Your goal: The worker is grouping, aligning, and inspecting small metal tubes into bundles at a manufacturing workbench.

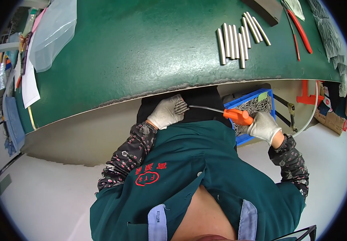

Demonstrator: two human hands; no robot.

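Your left hand (165,112), gloved, is closed around a small bundle of metal pins (180,106), ends facing right. Your right hand (264,126) grips the orange-handled blow gun (237,116); its thin nozzle (205,108) reaches left, tip just beside the pin ends. Likely step: blowing the bundle clean. Next calls for a steady nozzle on the ends. Blue bin of pins (252,105) sits just behind your right fingers; steel rods (237,40) lie well beyond on the green mat (141,52).

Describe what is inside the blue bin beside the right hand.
The blue bin holds a heap of small grey metal pins. The right hand and orange tool cover its near part.
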